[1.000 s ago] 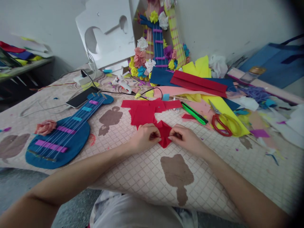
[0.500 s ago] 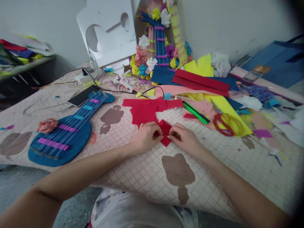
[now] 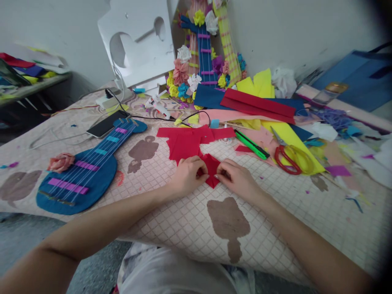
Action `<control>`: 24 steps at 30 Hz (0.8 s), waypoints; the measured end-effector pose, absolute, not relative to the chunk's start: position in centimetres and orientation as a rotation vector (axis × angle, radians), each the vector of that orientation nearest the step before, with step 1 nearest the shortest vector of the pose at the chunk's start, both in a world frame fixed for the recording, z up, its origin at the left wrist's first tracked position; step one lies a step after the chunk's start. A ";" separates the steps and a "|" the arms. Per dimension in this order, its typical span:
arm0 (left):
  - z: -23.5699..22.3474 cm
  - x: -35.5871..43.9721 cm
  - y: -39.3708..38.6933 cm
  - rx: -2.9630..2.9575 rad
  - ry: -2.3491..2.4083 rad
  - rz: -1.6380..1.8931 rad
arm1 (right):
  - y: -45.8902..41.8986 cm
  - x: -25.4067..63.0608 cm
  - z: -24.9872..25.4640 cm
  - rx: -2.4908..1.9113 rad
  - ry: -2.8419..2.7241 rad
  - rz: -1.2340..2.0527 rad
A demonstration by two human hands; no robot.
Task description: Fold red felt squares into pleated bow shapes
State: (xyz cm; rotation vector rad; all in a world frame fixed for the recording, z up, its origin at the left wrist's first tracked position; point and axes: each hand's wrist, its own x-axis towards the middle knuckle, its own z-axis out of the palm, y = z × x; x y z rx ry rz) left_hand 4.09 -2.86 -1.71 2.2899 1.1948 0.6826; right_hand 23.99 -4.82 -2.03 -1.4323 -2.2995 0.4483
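Observation:
A small piece of red crepe paper [image 3: 212, 166], folded and creased, lies on the patterned tablecloth [image 3: 190, 216] between my hands. My left hand [image 3: 190, 174] pinches its left edge with thumb and forefinger. On the opposite edge my right hand [image 3: 234, 175] pinches it the same way. Just beyond my left hand, several cut red paper pieces [image 3: 185, 146] lie in a loose stack, with a red strip behind them. A green box cutter [image 3: 252, 145] rests beyond my right hand.
At the left lies a blue toy guitar [image 3: 85, 171] with a paper rose, beside a phone [image 3: 105, 124]. Red-handled scissors [image 3: 286, 157] rest among paper scraps on the right. Farther back are a glue gun [image 3: 158, 107], folded red paper [image 3: 257, 105] and flower-decorated guitars [image 3: 203, 53].
Both hands keep their pinch on the red paper and have barely moved; the fingers shift slightly at its edges. The whole view has slid a little.

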 end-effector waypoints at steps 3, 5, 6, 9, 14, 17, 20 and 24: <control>-1.7 4.1 -2.9 2.297 1.194 0.680 | -4.8 24.0 -2.1 -1.430 -2.295 0.427; -1.7 4.1 -2.9 2.304 1.196 0.673 | -4.9 24.0 -2.1 -1.434 -2.293 0.421; -1.8 4.1 -2.9 2.308 1.195 0.673 | -4.9 24.0 -2.1 -1.438 -2.292 0.420; -1.8 4.1 -2.9 2.315 1.190 0.680 | -4.9 23.9 -2.1 -1.451 -2.300 0.415; -1.7 4.1 -3.0 2.319 1.216 0.668 | -4.9 23.8 -2.0 -1.459 -2.302 0.421; -1.8 4.1 -3.0 2.323 1.216 0.665 | -4.9 23.8 -1.9 -1.458 -2.294 0.417; -1.8 4.1 -3.0 2.323 1.218 0.665 | -5.0 23.8 -1.9 -1.456 -2.285 0.422; -1.8 4.2 -3.0 2.326 1.236 0.648 | -4.9 23.8 -1.9 -1.459 -2.279 0.430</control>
